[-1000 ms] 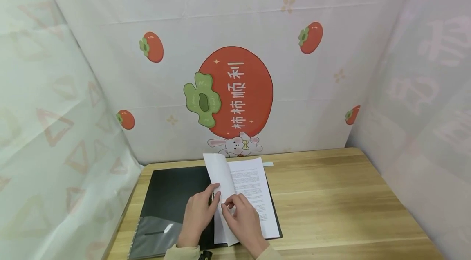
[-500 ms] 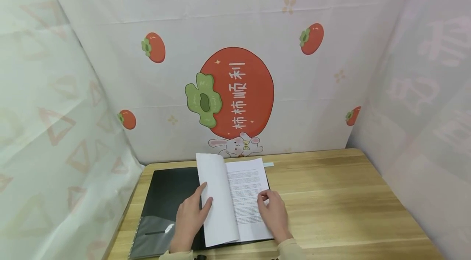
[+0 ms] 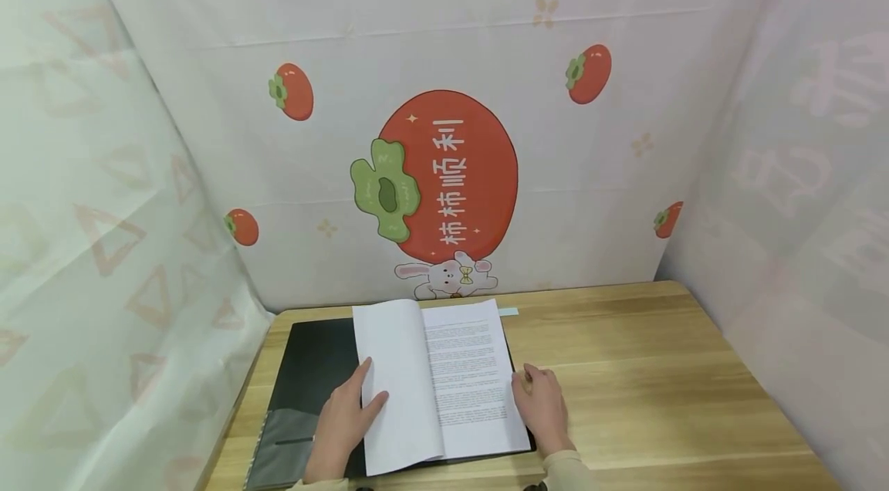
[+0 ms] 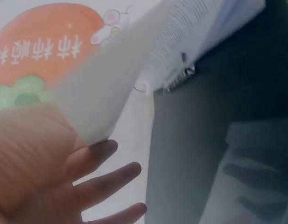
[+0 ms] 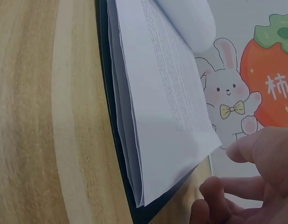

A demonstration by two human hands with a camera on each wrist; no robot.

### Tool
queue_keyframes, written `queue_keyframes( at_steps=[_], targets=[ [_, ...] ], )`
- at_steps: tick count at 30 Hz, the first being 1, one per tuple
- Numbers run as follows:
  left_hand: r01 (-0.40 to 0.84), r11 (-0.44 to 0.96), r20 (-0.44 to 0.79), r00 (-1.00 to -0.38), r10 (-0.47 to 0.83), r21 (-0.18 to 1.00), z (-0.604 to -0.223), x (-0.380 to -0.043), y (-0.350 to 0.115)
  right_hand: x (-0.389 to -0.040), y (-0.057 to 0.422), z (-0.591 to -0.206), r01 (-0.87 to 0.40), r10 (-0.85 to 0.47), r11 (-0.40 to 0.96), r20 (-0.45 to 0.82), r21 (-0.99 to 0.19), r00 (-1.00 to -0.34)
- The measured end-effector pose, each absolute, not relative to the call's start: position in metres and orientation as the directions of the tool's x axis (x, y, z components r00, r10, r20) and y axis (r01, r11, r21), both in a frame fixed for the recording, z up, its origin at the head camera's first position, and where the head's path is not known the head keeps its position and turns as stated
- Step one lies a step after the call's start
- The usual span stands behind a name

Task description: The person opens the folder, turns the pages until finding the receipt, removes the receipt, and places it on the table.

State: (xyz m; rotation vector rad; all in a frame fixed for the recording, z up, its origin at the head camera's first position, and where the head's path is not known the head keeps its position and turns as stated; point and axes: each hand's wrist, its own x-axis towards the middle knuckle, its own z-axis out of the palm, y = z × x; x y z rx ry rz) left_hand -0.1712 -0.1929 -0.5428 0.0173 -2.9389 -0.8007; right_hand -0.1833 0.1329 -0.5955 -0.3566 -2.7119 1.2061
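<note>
Notably, the left hand lies spread against the turned page; the right hand is loosely curled, apparently gripping nothing. Unheld, the bowed page could spring back.

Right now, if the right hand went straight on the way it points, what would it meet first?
The right hand would probably meet the printed page at its right edge; depth is unclear.

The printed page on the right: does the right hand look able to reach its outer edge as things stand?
Probably yes: the right hand is beside the outer edge of the printed page, with nothing visible between them; the curved sheet and the left hand are on its other side.
</note>
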Motion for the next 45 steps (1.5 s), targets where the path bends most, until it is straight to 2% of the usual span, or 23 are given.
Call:
queue_keyframes(
  at_steps=[14, 22, 38, 42, 45],
  targets=[
    [-0.152, 0.881, -0.167, -0.982, -0.084, 0.448, -0.566, -0.181, -0.213, -0.184, 0.132, -0.6, 0.155, 0.257, 0.613, 0.01, -0.775, -0.966],
    [-0.199, 0.878, -0.226, -0.968, -0.108, 0.435, -0.576, -0.183, -0.222, -0.183, 0.13, -0.601, 0.151, 0.248, 0.615, 0.009, -0.774, -0.969],
    [-0.201, 0.888, -0.2, -0.972, -0.128, 0.413, -0.587, -0.181, -0.227, -0.179, 0.127, -0.603, 0.104, 0.26, 0.576, 0.061, -0.811, -0.964],
    [-0.133, 0.899, -0.119, -0.989, -0.091, 0.417, -0.585, -0.178, -0.214, -0.182, 0.128, -0.601, 0.093, 0.264, 0.552, 0.068, -0.828, -0.962],
    [0.004, 0.925, 0.0, -1.0, 0.004, 0.38, -0.584, -0.173, -0.2, -0.183, 0.129, -0.6, 0.099, 0.267, 0.542, 0.06, -0.835, -0.962]
  ],
)
